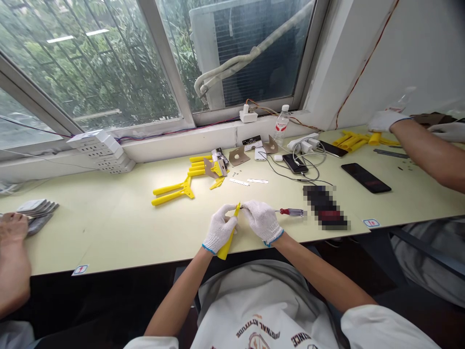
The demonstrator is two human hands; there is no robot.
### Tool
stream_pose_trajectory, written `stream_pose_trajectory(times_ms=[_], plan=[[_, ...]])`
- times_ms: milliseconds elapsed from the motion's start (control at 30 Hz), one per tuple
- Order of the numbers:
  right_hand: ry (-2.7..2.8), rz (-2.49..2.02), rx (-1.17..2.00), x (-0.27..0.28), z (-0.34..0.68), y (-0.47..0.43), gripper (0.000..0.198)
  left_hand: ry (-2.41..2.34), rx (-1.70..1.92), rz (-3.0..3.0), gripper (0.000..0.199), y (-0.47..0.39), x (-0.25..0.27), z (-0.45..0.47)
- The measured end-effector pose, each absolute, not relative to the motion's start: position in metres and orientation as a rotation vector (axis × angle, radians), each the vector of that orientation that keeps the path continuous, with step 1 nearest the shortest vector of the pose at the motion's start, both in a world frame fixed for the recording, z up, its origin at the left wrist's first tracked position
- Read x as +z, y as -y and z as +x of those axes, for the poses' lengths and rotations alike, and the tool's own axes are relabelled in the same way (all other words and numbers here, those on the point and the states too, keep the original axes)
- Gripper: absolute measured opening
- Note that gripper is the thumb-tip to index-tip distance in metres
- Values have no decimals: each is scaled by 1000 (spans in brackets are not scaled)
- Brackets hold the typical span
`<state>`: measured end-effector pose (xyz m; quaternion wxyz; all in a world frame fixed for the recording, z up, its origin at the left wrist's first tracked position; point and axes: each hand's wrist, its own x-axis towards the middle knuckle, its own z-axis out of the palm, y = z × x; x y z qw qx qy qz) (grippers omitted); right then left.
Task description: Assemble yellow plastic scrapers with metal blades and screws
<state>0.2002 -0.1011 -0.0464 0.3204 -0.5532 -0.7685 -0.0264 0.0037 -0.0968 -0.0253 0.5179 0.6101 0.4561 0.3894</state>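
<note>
My left hand (219,228), in a white knitted glove, is closed around a yellow plastic scraper part (225,248), whose wide end points down toward me. My gloved right hand (262,220) has its fingers pinched at the part's narrow upper tip. Something small and dark shows at those fingertips, too small to name. Just right of that hand is a screwdriver (291,212) with a red and clear handle; its shaft runs behind the hand, and I cannot tell whether the fingers touch it. Beyond my hands lie yellow scraper handles (170,192) and two thin white strips (257,181).
Small screws (236,173), brown cardboard pieces (239,156), a water bottle (281,123), a cabled phone (295,164) and another black phone (366,178) are on the table. White boxes (101,150) stand by the window. Other people's hands work at left (13,228) and right (388,121).
</note>
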Motion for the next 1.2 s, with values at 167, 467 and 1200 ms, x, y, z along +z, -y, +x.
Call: stream_pose_trajectory(times_ms=[167,467,1200], plan=[[2021,-1466,-67,-48,199,100,37,-1093,928,1462,45,97,-25,4],[1999,-1489,-79,-47,198,102,36,-1102,931,1491,45,99,-20,6],[1853,-1400,21,-55,198,101,36,-1115,922,1520,47,99,-20,6]])
